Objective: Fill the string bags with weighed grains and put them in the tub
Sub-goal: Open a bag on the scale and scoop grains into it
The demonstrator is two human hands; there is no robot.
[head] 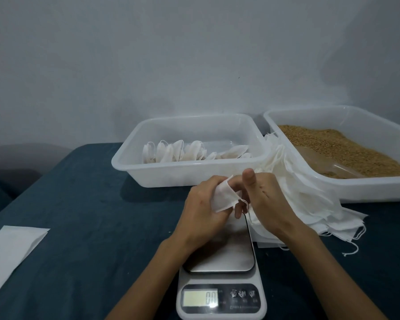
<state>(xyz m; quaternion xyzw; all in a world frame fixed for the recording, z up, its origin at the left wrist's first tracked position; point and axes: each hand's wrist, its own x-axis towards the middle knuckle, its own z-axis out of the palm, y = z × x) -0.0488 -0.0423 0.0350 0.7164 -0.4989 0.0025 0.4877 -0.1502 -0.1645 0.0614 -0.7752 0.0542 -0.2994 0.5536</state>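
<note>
The left hand (203, 204) pinched a small white mesh string bag (224, 197), mouth toward 3 o'clock, where the right hand (267, 195) met it, fingers curled at its string.

We see two bare forearms ending in the left hand (202, 202) and the right hand (267, 197). Our arms are uncovered from wrist to the picture's near edge. The fingernails look short and plain.

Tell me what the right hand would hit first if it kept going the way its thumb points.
Probably the near wall of the white plastic tub holding filled bags, just beyond the right hand; depth is uncertain.
</note>
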